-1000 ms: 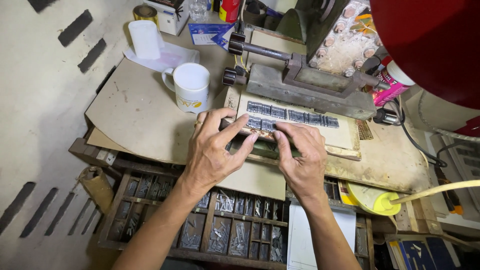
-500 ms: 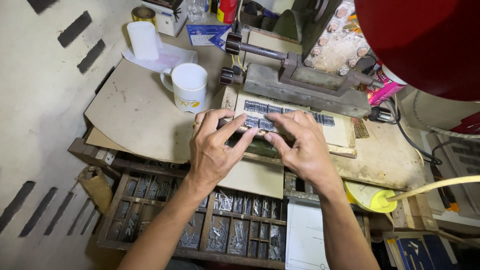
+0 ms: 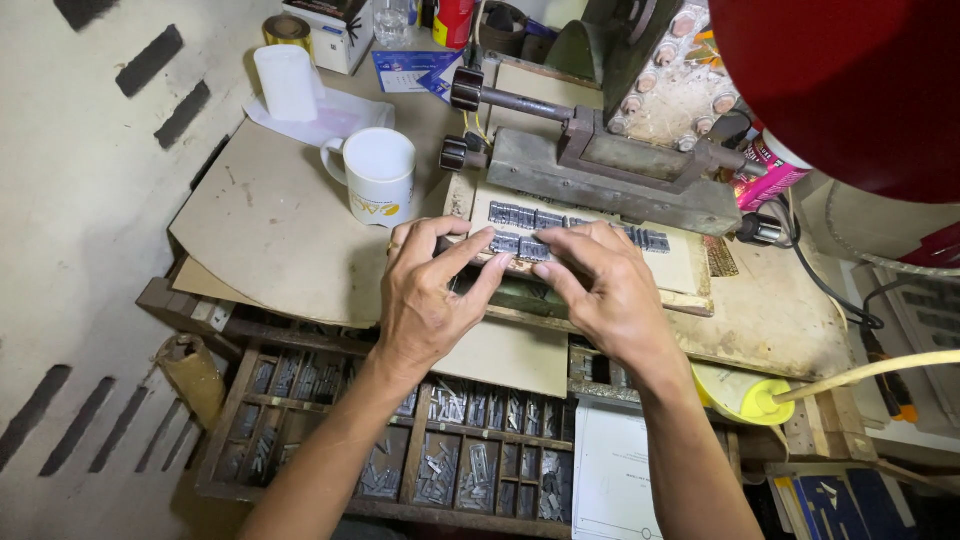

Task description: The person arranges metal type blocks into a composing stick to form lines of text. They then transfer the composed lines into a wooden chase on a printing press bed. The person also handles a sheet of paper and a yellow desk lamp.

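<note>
We see the counter [image 3: 280,240] spread with brown card sheets, and along its back a heavy grey metal press [image 3: 610,165] with black knobs on its left end. A large red round shape [image 3: 850,80] fills the top right corner. Below the counter edge lies a wooden type case [image 3: 400,450], its small compartments filled with grey metal sorts. Just in front of the press sits a pale board [image 3: 690,265] carrying rows of metal type [image 3: 520,215].

Our left hand [image 3: 425,300] rests at the near left end of the rows, fingers curled, thumb and forefinger closing on the near row of type [image 3: 525,247]. Our right hand [image 3: 610,285] meets it from the right, fingers bent down over the same row, fingertips touching it. The two hands nearly touch at the fingertips; we cannot tell whether any piece is lifted.

A white mug [image 3: 380,175] stands left of the board, just beyond the left hand. Behind the mug is a white roll [image 3: 287,83] on a sheet of paper. A yellow cone [image 3: 740,392] with a pale hose lies right of the right forearm.
</note>
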